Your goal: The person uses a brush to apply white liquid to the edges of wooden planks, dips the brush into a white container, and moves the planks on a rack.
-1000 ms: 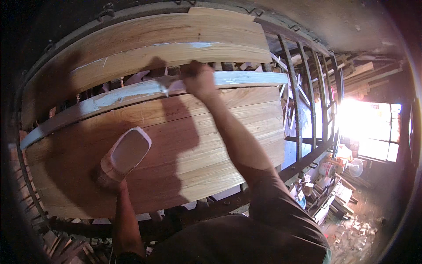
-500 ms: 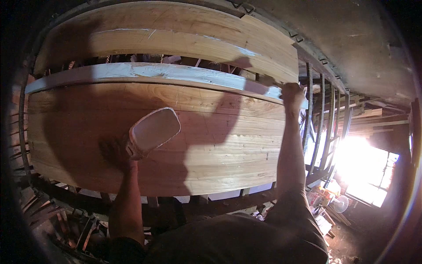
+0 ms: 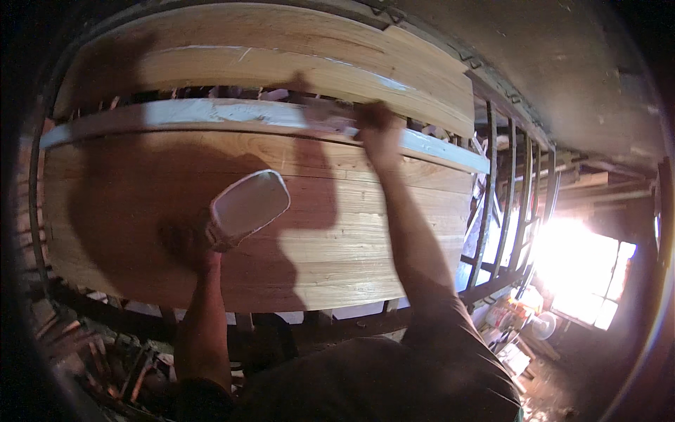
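My left hand holds up an open tub of pale, whitish stuff, tilted above the wooden panel. My right hand, smeared by motion, is closed on what looks like a flat brush, its shape blurred. It is over the narrow upright edge of a board, which bears a wet white coating with streaks. Below that edge lies a wide panel of joined planks, partly in the shadow of my arms and head.
Beyond a gap, more wide planks with white smears lie on the far side. A dark metal rack stands at the right. Scrap wood lies low at the left. A bright window and a small fan are at the right.
My right hand has swept left along the white-coated edge, from its right end toward the middle. My left hand and the tub have hardly moved.
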`<state>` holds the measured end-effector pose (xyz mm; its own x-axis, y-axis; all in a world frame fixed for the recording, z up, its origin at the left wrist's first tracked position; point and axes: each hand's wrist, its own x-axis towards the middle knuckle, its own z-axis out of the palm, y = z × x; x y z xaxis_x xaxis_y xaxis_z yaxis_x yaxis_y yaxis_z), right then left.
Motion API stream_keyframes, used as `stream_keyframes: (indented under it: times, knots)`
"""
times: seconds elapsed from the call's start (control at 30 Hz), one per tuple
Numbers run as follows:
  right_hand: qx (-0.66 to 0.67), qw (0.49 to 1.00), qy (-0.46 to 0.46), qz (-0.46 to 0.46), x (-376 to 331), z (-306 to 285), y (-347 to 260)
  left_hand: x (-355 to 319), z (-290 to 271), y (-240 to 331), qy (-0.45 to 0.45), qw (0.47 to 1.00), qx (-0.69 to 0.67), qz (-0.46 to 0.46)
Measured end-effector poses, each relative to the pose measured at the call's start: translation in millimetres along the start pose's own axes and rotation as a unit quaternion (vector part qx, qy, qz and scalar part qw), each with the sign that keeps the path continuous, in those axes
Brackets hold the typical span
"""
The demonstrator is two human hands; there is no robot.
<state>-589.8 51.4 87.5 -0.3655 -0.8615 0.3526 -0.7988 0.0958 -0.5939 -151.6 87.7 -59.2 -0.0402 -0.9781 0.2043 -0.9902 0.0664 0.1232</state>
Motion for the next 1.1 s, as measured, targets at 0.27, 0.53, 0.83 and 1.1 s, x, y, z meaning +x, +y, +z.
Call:
stream_keyframes:
  times: [0.27,0.53,0.83,1.1]
  knots:
    - [-0.247,0.942,0.082,0.21,-58,-209,168,-2,-4,12,-0.014,0.999,-0.014,-0.028]
    - [0.024,0.992,-0.038,0.118,30,19,-31,-3,-4,10,-0.065,0.995,-0.025,-0.074]
    - [0.323,0.903,-0.116,0.26,52,70,-91,11,-35,16,0.107,0.991,-0.084,0.016]
    - [0.117,0.985,-0.038,0.118,-24,-38,-97,12,-40,20,-0.015,0.998,0.008,-0.056]
